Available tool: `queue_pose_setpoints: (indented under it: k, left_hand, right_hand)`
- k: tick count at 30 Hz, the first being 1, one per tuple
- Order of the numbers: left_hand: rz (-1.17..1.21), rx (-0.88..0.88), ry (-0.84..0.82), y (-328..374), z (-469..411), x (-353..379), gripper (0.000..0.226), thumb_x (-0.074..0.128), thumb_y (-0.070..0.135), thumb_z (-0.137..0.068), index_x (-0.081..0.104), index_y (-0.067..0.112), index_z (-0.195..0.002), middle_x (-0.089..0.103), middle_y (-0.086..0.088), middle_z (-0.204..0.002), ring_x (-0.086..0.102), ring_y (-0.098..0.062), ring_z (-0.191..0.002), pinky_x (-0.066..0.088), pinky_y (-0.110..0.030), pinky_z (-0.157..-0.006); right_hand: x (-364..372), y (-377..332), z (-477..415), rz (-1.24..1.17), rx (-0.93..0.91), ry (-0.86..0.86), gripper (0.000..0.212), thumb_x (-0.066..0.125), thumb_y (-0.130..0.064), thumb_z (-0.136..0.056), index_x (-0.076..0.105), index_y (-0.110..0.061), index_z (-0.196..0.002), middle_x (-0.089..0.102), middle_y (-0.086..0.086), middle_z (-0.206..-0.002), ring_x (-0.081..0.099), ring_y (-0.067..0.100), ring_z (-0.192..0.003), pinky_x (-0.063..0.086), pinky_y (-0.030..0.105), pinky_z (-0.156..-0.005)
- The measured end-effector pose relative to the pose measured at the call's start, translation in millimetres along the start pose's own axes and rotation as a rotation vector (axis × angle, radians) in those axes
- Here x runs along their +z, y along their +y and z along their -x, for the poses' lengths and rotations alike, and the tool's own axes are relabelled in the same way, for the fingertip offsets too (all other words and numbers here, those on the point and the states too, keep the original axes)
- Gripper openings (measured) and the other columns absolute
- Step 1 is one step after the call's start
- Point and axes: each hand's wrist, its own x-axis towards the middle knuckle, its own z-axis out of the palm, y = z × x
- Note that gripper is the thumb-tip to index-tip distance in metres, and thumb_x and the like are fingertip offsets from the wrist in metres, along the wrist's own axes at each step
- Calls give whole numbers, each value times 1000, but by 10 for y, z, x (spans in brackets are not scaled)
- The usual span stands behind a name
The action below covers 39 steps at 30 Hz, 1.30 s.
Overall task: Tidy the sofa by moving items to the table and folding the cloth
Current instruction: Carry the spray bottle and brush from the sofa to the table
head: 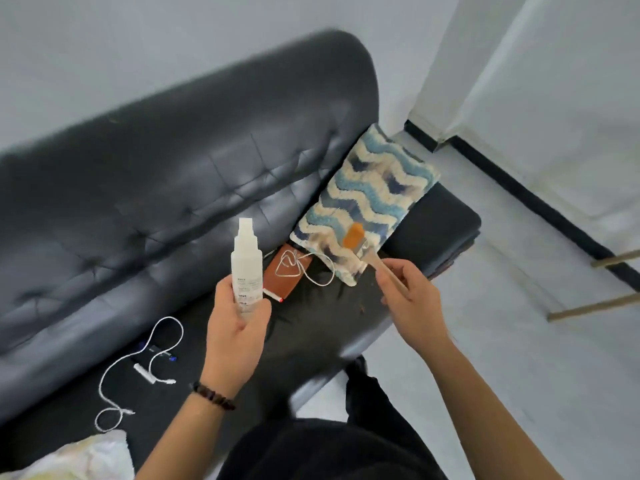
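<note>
Above the sofa (pixel 173 188), the left hand (pixel 235 323) grips a spray bottle (pixel 246 268); the right hand (pixel 412 299) pinches a spatula (pixel 367 249).

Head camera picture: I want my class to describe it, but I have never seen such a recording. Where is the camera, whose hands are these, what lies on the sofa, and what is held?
There is no machine here. A person wears one camera on the head, and it looks down at their own two hands. The left hand grips a white spray bottle upright. The right hand pinches the wooden handle of a brush with an orange head. Below them is a black sofa. On its seat lie a wavy blue and cream cloth, a brown flat case, a white pen and a white cable.
</note>
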Motion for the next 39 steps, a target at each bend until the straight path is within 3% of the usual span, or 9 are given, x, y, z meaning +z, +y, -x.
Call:
queue_pose_setpoints:
  k: [3, 5, 7, 11, 15, 21, 24, 34, 39]
  left_hand:
    - [-46, 107, -124, 86, 299, 42, 27, 63, 18, -90, 49, 36, -105, 59, 22, -81, 53, 0, -65, 44, -17, -56]
    - [-49, 141, -239, 200, 521, 203, 21, 62, 35, -90, 50, 37, -107, 61, 15, -84, 55, -3, -66, 45, -19, -57]
    - [-50, 187, -358, 333, 753, 459, 33, 58, 49, -83, 52, 32, -110, 63, 10, -87, 59, -5, -69, 47, -17, -58]
    - [-42, 269, -583, 613, 1258, 1218, 40, 60, 48, -84, 53, 27, -116, 63, 14, -95, 64, -9, -84, 52, -22, -68]
    - [-23, 358, -705, 877, 1818, 2201, 35, 62, 46, -87, 50, 32, -117, 64, 7, -98, 65, -14, -87, 53, -17, -64]
    - [-2, 398, -846, 1264, 2853, 3770, 20, 60, 43, -85, 51, 50, -101, 65, 14, -92, 65, -19, -86, 53, -28, -68]
    - [11, 396, -959, 1477, 3322, 4413, 16, 59, 39, -86, 54, 43, -101, 65, 8, -90, 63, -20, -82, 55, -35, -70]
    - [-26, 319, -1092, 1561, 4060, 6405, 32, 55, 39, -86, 55, 18, -110, 63, 5, -81, 61, -7, -69, 50, -15, -59]
    - [-51, 298, -1109, 1696, 4205, 7715, 28, 55, 41, -85, 54, 27, -109, 62, 2, -82, 60, -7, -66, 52, -17, -58]
  right_hand:
    - [-367, 151, 654, -86, 73, 168, 10, 55, -40, -97, 63, -44, -96, 67, -20, -82, 65, 2, -71, 46, 11, -58]
    - [-658, 317, 1086, -122, 141, 249, 10, 55, -38, -98, 63, -43, -97, 67, -17, -83, 65, 5, -71, 45, 16, -58]
    - [-990, 527, 1486, -170, 199, 344, 10, 56, -34, -98, 64, -41, -98, 67, -14, -83, 65, 6, -69, 46, 18, -58]
    - [-1736, 1008, 2136, -286, 251, 590, 11, 58, -30, -98, 66, -37, -101, 69, -10, -83, 64, 6, -68, 46, 21, -59]
    - [-2508, 1616, 2582, -399, 276, 791, 13, 57, -26, -97, 67, -33, -101, 68, -8, -82, 63, 5, -66, 48, 18, -53]
    - [-3845, 2410, 3032, -488, 330, 934, 10, 59, -25, -98, 67, -32, -99, 68, -6, -82, 62, 5, -65, 45, 19, -56]
    - [-4484, 2619, 3182, -490, 343, 984, 10, 59, -25, -97, 67, -30, -98, 67, -4, -81, 62, 5, -66, 45, 18, -56]
    - [-5996, 3667, 2937, -527, 403, 1066, 11, 58, -21, -98, 67, -26, -102, 67, -2, -81, 62, 5, -64, 47, 18, -52]
    - [-7033, 4213, 2583, -448, 456, 1075, 13, 58, -20, -98, 67, -28, -101, 67, -5, -81, 61, 3, -63, 47, 15, -55]
